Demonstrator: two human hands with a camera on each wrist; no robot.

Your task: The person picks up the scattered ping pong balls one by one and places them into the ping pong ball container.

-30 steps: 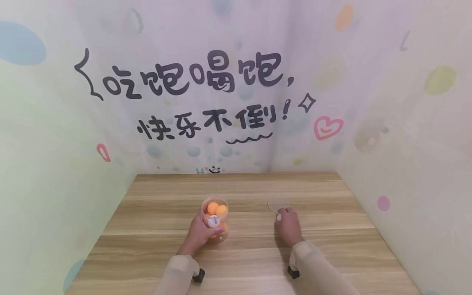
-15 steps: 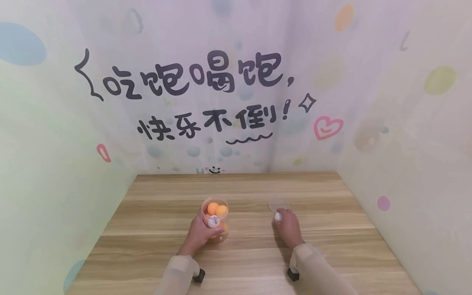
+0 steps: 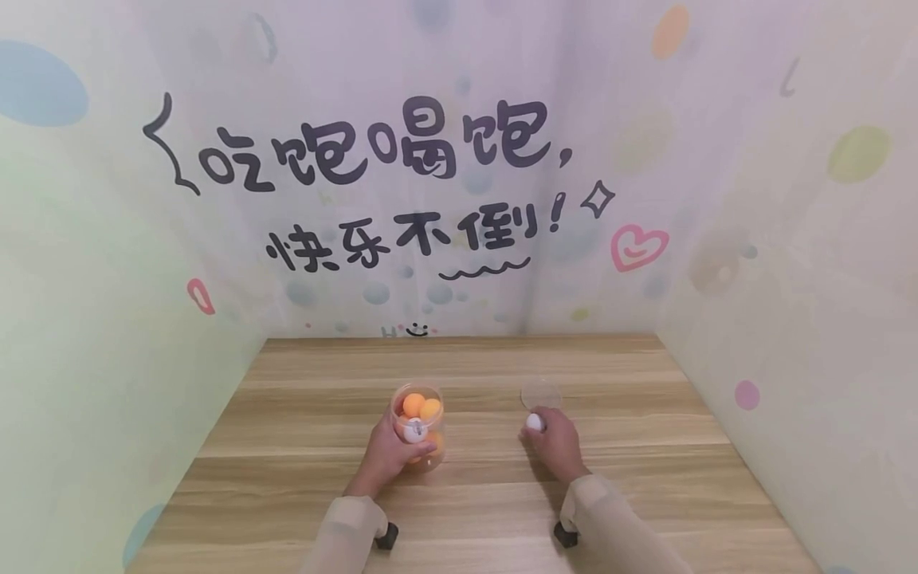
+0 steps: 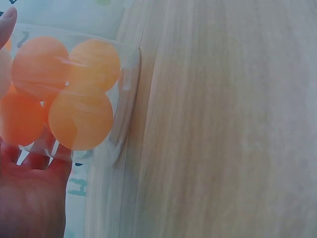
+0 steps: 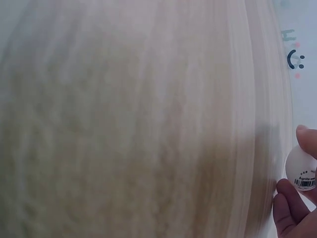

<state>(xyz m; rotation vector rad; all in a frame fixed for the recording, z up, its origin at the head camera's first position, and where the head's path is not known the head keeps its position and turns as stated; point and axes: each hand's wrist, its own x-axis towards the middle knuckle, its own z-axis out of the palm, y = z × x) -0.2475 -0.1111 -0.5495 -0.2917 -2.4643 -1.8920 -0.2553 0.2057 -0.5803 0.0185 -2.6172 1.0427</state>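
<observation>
On the table stands a clear plastic jar (image 3: 437, 458), open at the top, holding several orange ping-pong balls (image 3: 413, 405) and a white one (image 3: 415, 430). My left hand (image 3: 387, 456) grips the jar round its side; in the left wrist view its fingers lie behind the orange balls (image 4: 80, 119). To the right, my right hand (image 3: 559, 446) pinches a white ping-pong ball (image 3: 535, 422) between thumb and fingers. Dark print shows on that ball (image 5: 302, 168) in the right wrist view. A clear round lid (image 3: 539, 394) lies flat just beyond the right hand.
The wood-grain table (image 3: 473, 510) is enclosed by a back wall (image 3: 473, 311) with dark lettering and by pale side walls (image 3: 810, 335) at left and right. A black wrist mount (image 3: 387, 536) sits below the left sleeve.
My right hand has shifted slightly left and nearer with the white ping-pong ball, off the lid's edge. More of the ball shows now. The left hand and jar have stayed put.
</observation>
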